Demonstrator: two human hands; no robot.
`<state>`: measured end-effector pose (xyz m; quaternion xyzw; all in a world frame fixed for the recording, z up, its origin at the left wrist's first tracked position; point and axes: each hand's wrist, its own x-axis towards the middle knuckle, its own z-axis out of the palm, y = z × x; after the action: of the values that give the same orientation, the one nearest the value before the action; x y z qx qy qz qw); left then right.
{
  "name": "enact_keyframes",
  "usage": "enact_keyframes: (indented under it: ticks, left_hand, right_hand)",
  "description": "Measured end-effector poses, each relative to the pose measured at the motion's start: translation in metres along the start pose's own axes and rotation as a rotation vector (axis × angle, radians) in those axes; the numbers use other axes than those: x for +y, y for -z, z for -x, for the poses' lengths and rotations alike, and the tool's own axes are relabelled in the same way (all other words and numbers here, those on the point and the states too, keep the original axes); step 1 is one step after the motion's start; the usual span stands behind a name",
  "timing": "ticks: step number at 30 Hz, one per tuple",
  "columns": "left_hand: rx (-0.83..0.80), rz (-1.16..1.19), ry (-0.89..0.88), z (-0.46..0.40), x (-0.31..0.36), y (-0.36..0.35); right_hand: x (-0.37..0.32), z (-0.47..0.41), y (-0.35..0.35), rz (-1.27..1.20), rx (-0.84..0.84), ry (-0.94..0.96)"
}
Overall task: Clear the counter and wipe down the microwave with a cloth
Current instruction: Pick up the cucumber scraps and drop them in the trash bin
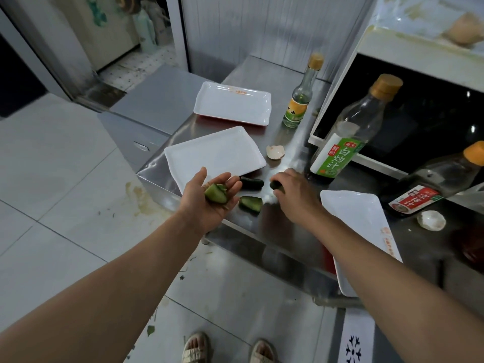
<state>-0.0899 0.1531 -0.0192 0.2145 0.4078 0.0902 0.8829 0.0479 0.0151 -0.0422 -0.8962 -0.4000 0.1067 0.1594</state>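
Clearing under way | our left hand (209, 197) cups cucumber scraps (216, 193), fingers relaxed | right hand (293, 195) pinches another cucumber piece (275, 184) | counter (288, 231) cluttered, microwave (392, 121) unwiped, no cloth visible

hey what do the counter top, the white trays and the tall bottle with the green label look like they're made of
Counter top: probably stainless steel, brushed grey, with dull reflections and a folded edge.
White trays: likely melamine or plastic, smooth glossy white with thin moulded rims; ceramic cannot be ruled out.
Tall bottle with the green label: clear, see-through body, glass or plastic, with a tan cap.
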Motion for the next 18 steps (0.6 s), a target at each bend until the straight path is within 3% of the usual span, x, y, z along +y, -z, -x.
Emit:
enact_keyframes:
  ticks: [6, 18]
  left_hand:
    - [0.0, -0.009, -0.009, 0.002, 0.005, 0.005]
    - [0.01, -0.03, 0.014, -0.005, 0.011, 0.019]
  right_hand:
    - [-0.028, 0.004, -0.016, -0.039, -0.015, 0.143]
    - [-0.026, 0.011, -0.051, 0.25, 0.016, 0.251]
